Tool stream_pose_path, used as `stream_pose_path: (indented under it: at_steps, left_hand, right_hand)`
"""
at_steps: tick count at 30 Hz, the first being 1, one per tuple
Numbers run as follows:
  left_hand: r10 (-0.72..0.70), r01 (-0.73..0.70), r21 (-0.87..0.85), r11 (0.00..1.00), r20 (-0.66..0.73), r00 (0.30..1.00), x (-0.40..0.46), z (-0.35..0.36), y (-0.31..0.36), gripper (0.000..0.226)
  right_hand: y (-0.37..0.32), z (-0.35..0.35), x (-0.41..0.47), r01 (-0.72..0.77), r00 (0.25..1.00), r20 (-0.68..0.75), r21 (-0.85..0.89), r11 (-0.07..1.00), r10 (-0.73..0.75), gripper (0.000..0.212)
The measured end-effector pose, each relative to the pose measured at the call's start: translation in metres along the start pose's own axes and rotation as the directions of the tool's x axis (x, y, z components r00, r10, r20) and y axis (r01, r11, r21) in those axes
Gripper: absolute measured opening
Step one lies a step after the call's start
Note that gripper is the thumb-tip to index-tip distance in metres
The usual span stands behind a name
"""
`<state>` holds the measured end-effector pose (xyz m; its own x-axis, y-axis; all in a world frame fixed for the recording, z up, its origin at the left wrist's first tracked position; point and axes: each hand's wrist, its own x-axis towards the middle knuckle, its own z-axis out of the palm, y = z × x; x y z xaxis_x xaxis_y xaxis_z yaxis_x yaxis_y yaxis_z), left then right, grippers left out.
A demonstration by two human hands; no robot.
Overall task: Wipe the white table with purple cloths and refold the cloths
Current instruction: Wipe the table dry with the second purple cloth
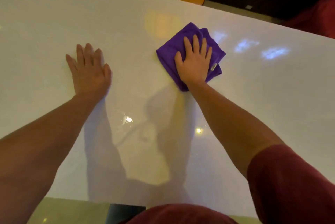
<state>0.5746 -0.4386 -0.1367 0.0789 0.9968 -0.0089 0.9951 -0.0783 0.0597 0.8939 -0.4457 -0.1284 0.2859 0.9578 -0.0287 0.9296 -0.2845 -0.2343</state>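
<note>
Purple microfibre cloth (pixel 190 55), folded into a rough square, lay on the glossy white table (pixel 54 24) towards its far edge, directly under the right hand (pixel 194 62). That hand was open, fingers spread, palm pressing the cloth flat. The left hand (pixel 89 68) was also open and rested on the bare surface, well apart to the left. I judge the right hand would do the wiping, since only it touched the cloth.
</note>
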Motion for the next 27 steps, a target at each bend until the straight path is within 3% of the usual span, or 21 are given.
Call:
stream_pose_path:
  at_steps: [3, 6, 9, 13, 22, 25, 27]
  left_hand:
    - [0.002, -0.003, -0.04, 0.999, -0.025, 1.0, -0.006, -0.013, 0.042, 0.065]
    - [0.117, -0.122, -0.161, 0.979, -0.037, 0.992, -0.016, -0.019, 0.128, 0.06]
    - [0.123, -0.1, -0.242, 0.965, 0.085, 0.989, -0.033, -0.012, 0.22, 0.056]
    - [0.013, 0.004, -0.163, 0.987, 0.104, 0.994, -0.054, 0.008, 0.279, 0.062]
    - [-0.043, 0.044, -0.063, 0.997, 0.017, 0.999, -0.055, 0.024, 0.287, 0.066]
    - [-0.049, 0.05, -0.077, 0.996, 0.017, 0.999, -0.054, 0.026, 0.287, 0.068]
    - [-0.059, 0.06, -0.07, 0.996, 0.018, 0.998, -0.055, 0.025, 0.288, 0.068]
  right_hand:
    - [0.031, -0.007, -0.092, 0.048, 0.999, -0.008, 0.018, 0.999, -0.048, 0.063]
    - [0.074, -0.009, -0.213, 0.068, 0.998, -0.005, 0.081, 0.994, -0.068, 0.062]
    - [0.116, -0.011, -0.28, 0.151, 0.987, 0.038, 0.083, 0.985, -0.154, 0.064]
    - [0.165, -0.028, -0.22, 0.066, 0.998, -0.015, 0.059, 0.996, -0.066, 0.062]
    - [0.253, -0.061, 0.012, -0.164, 0.986, -0.031, 0.054, 0.985, 0.166, 0.068]
    - [0.282, -0.071, 0.028, -0.174, 0.984, -0.018, 0.031, 0.984, 0.175, 0.07]
    - [0.297, -0.072, 0.007, -0.263, 0.964, -0.042, 0.009, 0.965, 0.263, 0.068]
